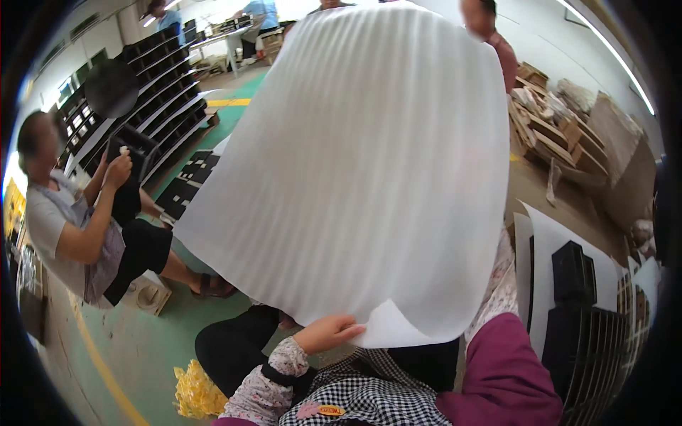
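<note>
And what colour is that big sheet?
The big sheet is white, with faint greyish stripes running down it; the head view shows it best.

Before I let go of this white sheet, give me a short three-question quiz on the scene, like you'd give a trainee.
1. True or false: your left hand pinches the ribbed white sheet at its lower edge.
2. Multiple choice: which pattern does your apron show?
A. Stripes
B. Checks
C. Polka dots
3. Short answer: is your right hand in view, and what tells you so?

Key:
1. True.
2. B.
3. No; the floral right oversleeve runs up behind the sheet's right edge, so the hand is hidden.
</note>
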{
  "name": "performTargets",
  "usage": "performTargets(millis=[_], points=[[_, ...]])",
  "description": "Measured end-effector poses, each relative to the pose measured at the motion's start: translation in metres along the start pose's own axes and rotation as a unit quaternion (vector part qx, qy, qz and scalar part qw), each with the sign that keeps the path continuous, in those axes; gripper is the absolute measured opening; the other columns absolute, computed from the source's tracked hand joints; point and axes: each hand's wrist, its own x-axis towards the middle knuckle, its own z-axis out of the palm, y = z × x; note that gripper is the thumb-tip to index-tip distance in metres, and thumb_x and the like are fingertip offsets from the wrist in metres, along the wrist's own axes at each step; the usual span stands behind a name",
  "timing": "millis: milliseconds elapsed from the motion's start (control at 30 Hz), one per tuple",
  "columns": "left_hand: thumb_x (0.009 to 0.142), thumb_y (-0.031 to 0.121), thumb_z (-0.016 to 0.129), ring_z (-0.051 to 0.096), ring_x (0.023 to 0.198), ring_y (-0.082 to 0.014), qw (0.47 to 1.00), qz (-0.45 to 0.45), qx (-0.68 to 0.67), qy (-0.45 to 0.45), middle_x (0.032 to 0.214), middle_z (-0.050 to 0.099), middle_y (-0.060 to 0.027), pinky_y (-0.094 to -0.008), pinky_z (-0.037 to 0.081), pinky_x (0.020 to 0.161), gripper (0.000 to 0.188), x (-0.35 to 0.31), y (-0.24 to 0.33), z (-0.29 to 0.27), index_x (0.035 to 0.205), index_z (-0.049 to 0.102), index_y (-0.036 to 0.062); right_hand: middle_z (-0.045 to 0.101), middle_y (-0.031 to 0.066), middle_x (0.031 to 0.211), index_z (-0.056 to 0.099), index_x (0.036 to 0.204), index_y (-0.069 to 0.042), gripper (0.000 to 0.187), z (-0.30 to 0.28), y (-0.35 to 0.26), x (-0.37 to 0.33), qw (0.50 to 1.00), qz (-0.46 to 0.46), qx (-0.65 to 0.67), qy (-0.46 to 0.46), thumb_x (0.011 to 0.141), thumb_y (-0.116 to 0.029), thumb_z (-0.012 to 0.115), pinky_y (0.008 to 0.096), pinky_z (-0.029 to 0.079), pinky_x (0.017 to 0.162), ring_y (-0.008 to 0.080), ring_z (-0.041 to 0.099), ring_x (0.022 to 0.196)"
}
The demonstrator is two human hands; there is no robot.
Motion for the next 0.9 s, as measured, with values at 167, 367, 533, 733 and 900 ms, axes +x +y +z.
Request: performTargets(millis=[167, 367, 533, 733, 900], points=[[0.087, 0.035, 0.058, 0.045, 0.057, -0.0195, 0.995, -0.057, 0.055, 0.068, 0.060, 0.050, -0.0114, -0.0328, 0.039, 0.055, 0.038, -0.020, -0.003, -0.026, 0.074, 0.054, -0.0013, 0.059, 0.0073, 0.096, 0.055, 0.108, -0.005, 0.033, -0.023, -0.049, 0.022, 0.966, -0.131, -0.221, -0.023, 0.094, -0.030, 0.040, 0.0320, 0.045, 0.073, 0.0169, 0.055, 0.082], [0.078, 0.023, 0.069, 0.044, 0.054, -0.0131, 0.981, -0.038, 0.108, 0.154, 0.057, 0.050, -0.0079, -0.0303, 0.037, 0.050, 0.030, -0.023, 0.002, -0.040, 0.070, 0.054, -0.0013, 0.059, 0.0023, 0.073, 0.061, 0.091, -0.002, 0.021, -0.040, 0.024, 0.046, 0.955, 0.060, -0.273, -0.097, 0.074, -0.015, 0.062, 0.0290, 0.045, 0.057, 0.0134, 0.053, 0.059], [0.072, 0.018, 0.075, 0.051, 0.074, -0.0137, 0.985, -0.041, 0.082, 0.146, 0.077, 0.057, -0.0047, -0.0291, 0.044, 0.067, 0.030, -0.052, 0.027, -0.051, 0.087, 0.056, -0.0014, 0.058, 0.0038, 0.077, 0.060, 0.095, -0.001, 0.024, -0.040, 0.014, 0.007, 0.993, 0.054, -0.105, 0.001, 0.078, -0.018, 0.059, 0.0300, 0.045, 0.063, 0.0152, 0.054, 0.066], [0.062, 0.000, 0.078, 0.059, 0.086, -0.0169, 0.965, 0.037, 0.003, 0.260, 0.090, 0.063, -0.0076, -0.0299, 0.046, 0.078, 0.041, -0.048, 0.026, -0.042, 0.099, 0.059, -0.0017, 0.058, 0.0048, 0.078, 0.061, 0.086, -0.005, 0.020, -0.135, -0.057, -0.054, 0.975, 0.064, -0.095, 0.188, 0.077, -0.022, 0.057, 0.0279, 0.046, 0.065, 0.0137, 0.055, 0.071], [0.070, 0.003, 0.074, 0.058, 0.081, -0.0233, 0.945, 0.242, 0.081, 0.203, 0.089, 0.058, -0.0118, -0.0304, 0.045, 0.071, 0.031, 0.015, 0.116, -0.020, 0.096, 0.059, -0.0035, 0.059, 0.0070, 0.084, 0.058, 0.093, -0.004, 0.019, -0.305, -0.111, -0.137, 0.968, 0.032, -0.099, 0.228, 0.086, -0.020, 0.052, 0.0319, 0.048, 0.073, 0.0181, 0.058, 0.079]])
